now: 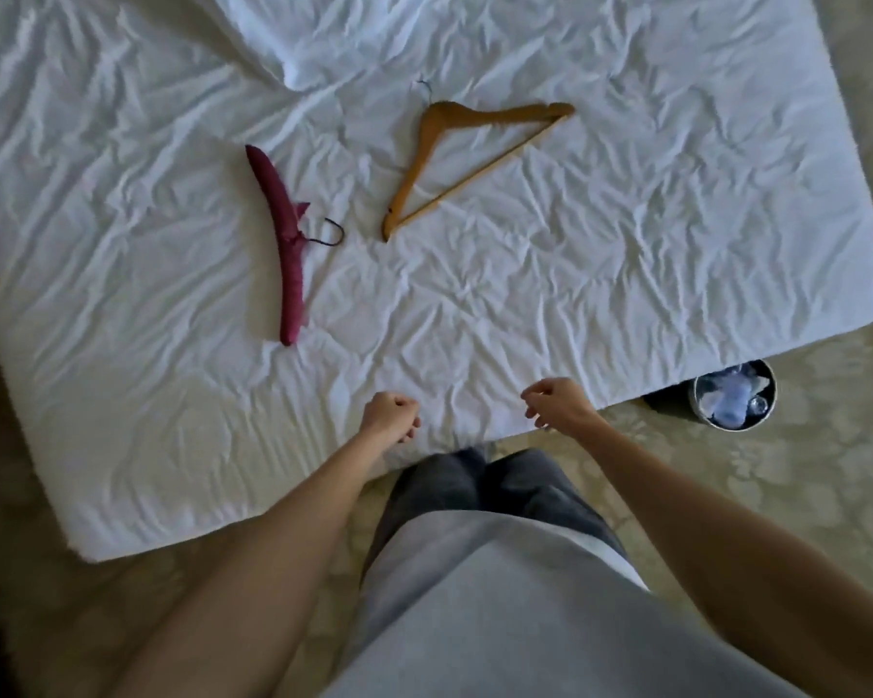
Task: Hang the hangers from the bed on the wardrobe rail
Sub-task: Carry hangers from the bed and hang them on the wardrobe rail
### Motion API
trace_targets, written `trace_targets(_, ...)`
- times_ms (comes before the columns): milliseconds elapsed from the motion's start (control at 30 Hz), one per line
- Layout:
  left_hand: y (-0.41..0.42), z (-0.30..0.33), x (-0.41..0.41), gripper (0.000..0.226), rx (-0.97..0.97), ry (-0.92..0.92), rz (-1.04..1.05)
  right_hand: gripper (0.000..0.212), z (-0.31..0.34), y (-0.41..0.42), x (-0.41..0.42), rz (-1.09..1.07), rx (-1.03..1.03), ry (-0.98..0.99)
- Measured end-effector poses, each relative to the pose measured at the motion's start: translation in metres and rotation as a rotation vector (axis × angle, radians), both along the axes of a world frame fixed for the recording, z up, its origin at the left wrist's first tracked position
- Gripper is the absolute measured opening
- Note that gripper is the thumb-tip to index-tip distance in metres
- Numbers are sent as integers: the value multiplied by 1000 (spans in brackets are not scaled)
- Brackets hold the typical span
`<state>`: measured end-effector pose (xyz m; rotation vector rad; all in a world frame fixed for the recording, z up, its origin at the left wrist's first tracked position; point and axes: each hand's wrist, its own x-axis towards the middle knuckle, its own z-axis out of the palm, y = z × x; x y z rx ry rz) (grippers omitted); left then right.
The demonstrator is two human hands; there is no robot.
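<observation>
Two hangers lie on the white bed [122, 395]. A padded dark red hanger [283, 234] with a thin dark hook lies left of centre. A wooden hanger [439, 158] with a crossbar lies further back and to the right, its hook pointing away. My left hand [391, 413] hovers over the near edge of the bed, curled into a loose fist holding nothing. My right hand [558, 403] is beside it, fingers loosely bent and empty. Both hands are well short of the hangers. No wardrobe rail is in view.
A crumpled white cover [323, 42] is bunched at the back of the bed. A round metal waste bin [734, 392] with blue and white rubbish stands on the patterned carpet [777, 496] by the bed's right corner. I stand at the bed's near edge.
</observation>
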<state>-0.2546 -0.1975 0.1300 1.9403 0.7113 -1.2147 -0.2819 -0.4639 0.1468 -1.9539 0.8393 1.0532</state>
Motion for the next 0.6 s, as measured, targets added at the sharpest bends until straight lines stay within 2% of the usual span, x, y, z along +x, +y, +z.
trace_targets(133, -32, -14, 31, 21, -4, -14, 136, 20, -19, -27, 33, 77, -16, 48)
trace_targets(333, -61, -57, 79, 20, 40, -83, 326, 18, -64, -31, 120, 252, 11, -62)
trace_targets(467, -50, -78, 127, 19, 172, -157, 361, 11, -94, -13, 193, 348, 20, -151)
trace_targets(600, -6, -94, 193, 31, 409, -199, 326, 17, -113, 29, 281, 397, -45, -286)
